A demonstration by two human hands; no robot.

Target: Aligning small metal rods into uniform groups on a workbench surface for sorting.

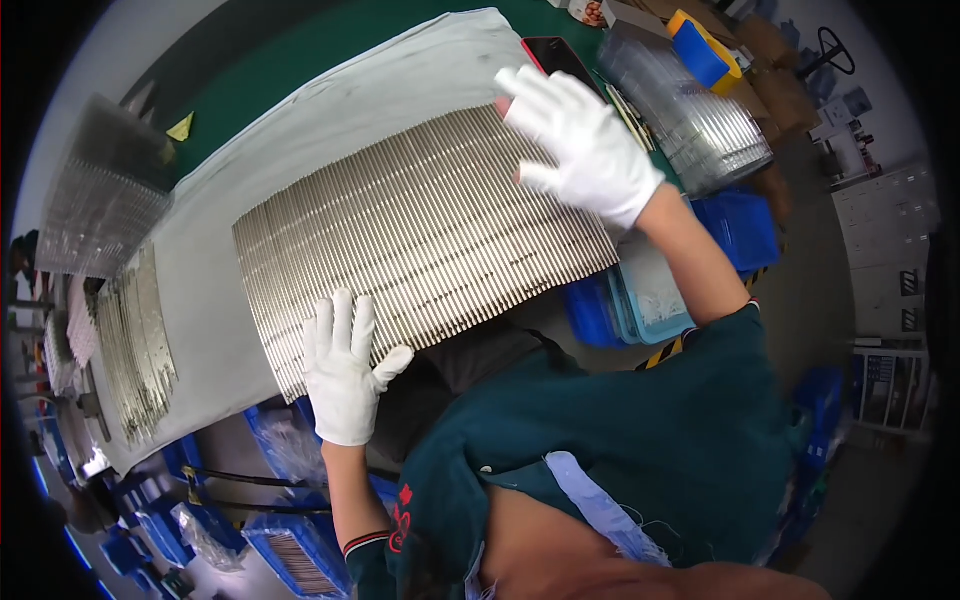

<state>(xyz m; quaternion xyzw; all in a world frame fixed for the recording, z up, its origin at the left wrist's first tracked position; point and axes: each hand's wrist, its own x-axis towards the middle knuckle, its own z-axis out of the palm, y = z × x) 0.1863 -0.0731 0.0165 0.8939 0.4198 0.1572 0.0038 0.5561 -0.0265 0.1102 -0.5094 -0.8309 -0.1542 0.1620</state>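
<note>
A wide sheet-like row of thin, silvery metal rods (400,220) lies side by side on a white cloth (210,330) over the table. My left hand (343,375), in a white glove, rests flat at the row's near edge, left of its middle, fingers stretched out and thumb apart. Over the far right end of the row is my gloved right hand (585,150), its fingers extended and thumb spread; bare fingertips show through the glove. Neither hand holds anything that I can see. A second, looser bunch of metal rods (140,350) lies at the cloth's left end.
Clear plastic trays (690,120) stand at the right beside blue and yellow rings (705,55); another clear stack (105,190) is at the left. A red-edged dark device (555,60) lies behind my right hand. Blue bins (740,230) and a light-blue tray (655,300) sit right.
</note>
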